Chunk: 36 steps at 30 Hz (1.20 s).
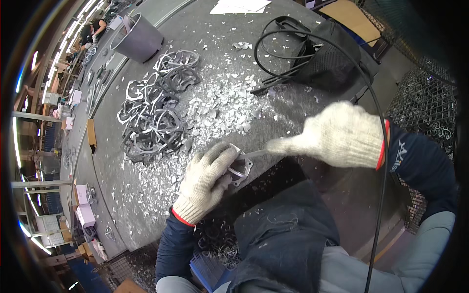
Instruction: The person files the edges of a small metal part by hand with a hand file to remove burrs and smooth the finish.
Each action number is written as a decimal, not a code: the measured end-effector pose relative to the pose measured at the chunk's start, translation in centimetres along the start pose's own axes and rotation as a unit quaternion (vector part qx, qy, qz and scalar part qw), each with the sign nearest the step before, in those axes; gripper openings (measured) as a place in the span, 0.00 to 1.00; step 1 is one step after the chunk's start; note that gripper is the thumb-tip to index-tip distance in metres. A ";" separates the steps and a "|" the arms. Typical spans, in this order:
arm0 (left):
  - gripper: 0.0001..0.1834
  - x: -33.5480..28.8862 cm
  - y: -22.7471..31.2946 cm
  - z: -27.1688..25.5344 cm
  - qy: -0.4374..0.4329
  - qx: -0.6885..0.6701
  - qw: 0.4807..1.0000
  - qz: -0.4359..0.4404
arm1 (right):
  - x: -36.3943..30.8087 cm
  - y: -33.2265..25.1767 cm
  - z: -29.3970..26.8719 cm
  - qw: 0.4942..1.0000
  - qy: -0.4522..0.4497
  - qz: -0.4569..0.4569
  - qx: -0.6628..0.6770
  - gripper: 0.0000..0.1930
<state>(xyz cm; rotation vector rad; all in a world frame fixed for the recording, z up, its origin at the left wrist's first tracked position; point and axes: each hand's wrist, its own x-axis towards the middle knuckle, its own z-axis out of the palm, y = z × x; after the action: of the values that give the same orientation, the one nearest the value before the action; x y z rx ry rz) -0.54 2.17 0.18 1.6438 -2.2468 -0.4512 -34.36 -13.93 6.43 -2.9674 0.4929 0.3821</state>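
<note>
At the table's near edge my left hand (207, 178), in a cream knit glove with a red cuff, is closed around a small silver metal casting (239, 177). The part has an open, ring-like frame with small lugged holes. My right hand (337, 136), gloved alike, grips a flat-bladed hand tool (256, 154), its forefinger stretched along it. The blade's tip meets the casting beside my left fingers. Its handle is hidden in the glove, so whether it is a file or a scraper I cannot tell.
Similar castings (155, 124) lie heaped left of a spread of silver flakes (220, 110) on the dark table. A grey bucket (138, 39) and black mesh bag (327, 61) stand farther back. A black cable (378, 195) hangs by my right arm. Wire baskets flank the table.
</note>
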 end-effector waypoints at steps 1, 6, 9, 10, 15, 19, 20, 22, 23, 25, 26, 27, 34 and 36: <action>0.40 0.1 0.0 0.0 0.001 -0.001 1.000 0.009 | 0.5 0.3 -0.7 0.999 0.032 -0.040 -0.015 0.33; 0.39 0.2 -0.1 0.0 0.003 -0.005 1.000 0.014 | 2.6 1.3 -2.1 0.983 -0.157 0.053 0.074 0.35; 0.39 0.3 0.0 0.1 0.006 -0.007 1.000 0.005 | 0.9 0.9 -0.5 0.973 -0.131 0.066 0.177 0.38; 0.39 0.2 0.1 0.1 0.004 -0.001 1.000 0.013 | 0.3 0.4 0.4 0.966 -0.140 0.074 0.207 0.40; 0.39 0.4 0.5 -0.2 -0.013 0.018 1.000 0.009 | -1.5 -1.5 3.8 0.960 -0.084 0.017 0.267 0.39; 0.43 0.1 0.7 -0.1 0.002 0.020 1.000 0.016 | -1.6 -2.1 4.3 0.981 -0.039 0.062 0.179 0.42; 0.45 -0.2 0.9 0.1 0.001 0.020 1.000 0.000 | -1.9 -2.5 4.5 0.976 -0.057 0.052 0.203 0.42; 0.49 -0.5 1.1 0.7 0.014 0.019 1.000 -0.016 | -2.6 -3.5 5.3 0.968 -0.070 0.026 0.241 0.43; 0.51 -0.3 1.0 1.0 0.024 0.019 0.999 -0.014 | -2.8 -4.4 5.9 0.946 -0.019 0.014 0.323 0.43; 0.54 -0.1 0.9 1.4 0.032 0.024 0.999 -0.010 | -3.2 -4.5 6.8 0.981 0.030 0.028 0.191 0.39; 0.55 -0.1 0.8 1.4 0.030 0.029 0.999 -0.010 | -3.4 -4.5 7.0 0.995 0.040 0.052 0.080 0.37; 0.56 0.0 0.8 1.5 0.009 0.036 0.999 -0.038 | -3.7 -5.0 7.1 0.994 0.082 0.069 0.017 0.35; 0.60 -0.8 1.7 2.0 0.032 0.041 0.997 -0.061 | -4.4 -6.8 4.5 0.703 -0.217 0.158 0.659 0.47; 0.60 -0.8 1.7 2.3 0.041 0.035 0.997 -0.047 | -3.6 -6.8 3.7 0.582 -0.249 0.161 0.757 0.47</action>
<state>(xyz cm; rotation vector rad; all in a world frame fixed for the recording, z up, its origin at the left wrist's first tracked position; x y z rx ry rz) -2.77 3.56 -1.16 1.7755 -2.1560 -0.3263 -36.27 -5.85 4.23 -1.0115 0.7170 0.4356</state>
